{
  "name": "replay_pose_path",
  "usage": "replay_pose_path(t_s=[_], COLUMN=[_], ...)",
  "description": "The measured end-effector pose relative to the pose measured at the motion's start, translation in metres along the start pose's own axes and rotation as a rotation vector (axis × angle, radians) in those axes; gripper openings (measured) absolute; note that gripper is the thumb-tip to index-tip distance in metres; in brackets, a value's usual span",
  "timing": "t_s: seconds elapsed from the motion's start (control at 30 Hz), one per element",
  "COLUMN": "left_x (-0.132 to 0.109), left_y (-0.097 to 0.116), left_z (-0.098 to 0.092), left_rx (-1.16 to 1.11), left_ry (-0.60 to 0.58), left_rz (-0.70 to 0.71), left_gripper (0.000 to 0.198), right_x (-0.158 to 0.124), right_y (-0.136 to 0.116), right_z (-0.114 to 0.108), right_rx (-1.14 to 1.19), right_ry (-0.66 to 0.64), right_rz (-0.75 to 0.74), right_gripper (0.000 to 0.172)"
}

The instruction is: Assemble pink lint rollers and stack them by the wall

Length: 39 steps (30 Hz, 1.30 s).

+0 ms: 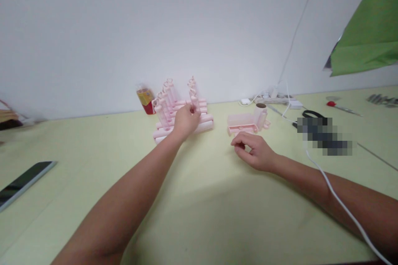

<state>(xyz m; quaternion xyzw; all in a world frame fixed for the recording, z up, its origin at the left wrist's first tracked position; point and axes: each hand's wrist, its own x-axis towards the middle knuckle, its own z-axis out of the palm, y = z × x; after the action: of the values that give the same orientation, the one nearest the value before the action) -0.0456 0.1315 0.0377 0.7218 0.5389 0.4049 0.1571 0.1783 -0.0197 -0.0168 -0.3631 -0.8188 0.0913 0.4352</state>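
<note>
Several pale pink rollers point(203, 123) lie side by side on the table, with clear pink tubes point(161, 114) topped by small rings standing on them in two rows. My left hand point(186, 121) is closed at the right row, its fingertips by the foot of a ringed tube point(193, 97). What the fingers grip, if anything, is hidden. To the right lies an open pink box point(242, 129) with something small inside. Just in front of it my right hand point(254, 150) is held with fingers curled and thumb drawn in. Whether a small thing sits between its fingertips I cannot make out.
A yellow and red packet point(146, 100) stands by the wall. Beside the box is a translucent pink cup point(260, 116). A phone point(26, 180) lies left. A power strip point(270, 100), a red-tipped tool point(342, 107) and a white cable point(329, 192) are right; green cloth point(367, 29) hangs above.
</note>
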Motion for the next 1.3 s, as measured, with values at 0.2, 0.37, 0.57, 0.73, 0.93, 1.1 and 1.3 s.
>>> replay_pose_path(t_s=[0.2, 0.37, 0.57, 0.73, 0.93, 1.1, 1.3], left_x=[-0.061, -0.1, -0.11, -0.112, -0.105, -0.105, -0.106], left_y=[0.039, 0.054, 0.019, -0.007, -0.015, -0.015, -0.016], left_z=[-0.028, -0.044, -0.055, -0.059, -0.065, -0.063, -0.062], left_rx=[-0.614, -0.929, -0.825, -0.978, -1.086, -1.163, -1.189], left_ry=[-0.065, -0.052, -0.027, 0.061, 0.217, 0.243, 0.178], left_rz=[-0.011, -0.041, -0.109, -0.169, -0.206, -0.175, -0.188], left_gripper=[0.026, 0.038, 0.036, 0.038, 0.037, 0.035, 0.034], right_x=[0.014, 0.038, 0.066, 0.091, 0.123, 0.138, 0.145], right_y=[0.008, -0.009, -0.028, -0.034, 0.001, 0.032, 0.039], right_z=[0.01, 0.035, 0.041, 0.028, -0.002, 0.009, 0.042], right_rx=[0.221, 0.701, 0.718, 0.576, 0.052, -0.495, -0.732], right_ry=[0.068, 0.088, 0.081, 0.029, 0.049, -0.332, -0.562], right_rz=[0.338, 0.365, 0.272, 0.185, 0.23, 0.214, 0.188], right_gripper=[0.032, 0.045, 0.051, 0.045, 0.051, 0.052, 0.039])
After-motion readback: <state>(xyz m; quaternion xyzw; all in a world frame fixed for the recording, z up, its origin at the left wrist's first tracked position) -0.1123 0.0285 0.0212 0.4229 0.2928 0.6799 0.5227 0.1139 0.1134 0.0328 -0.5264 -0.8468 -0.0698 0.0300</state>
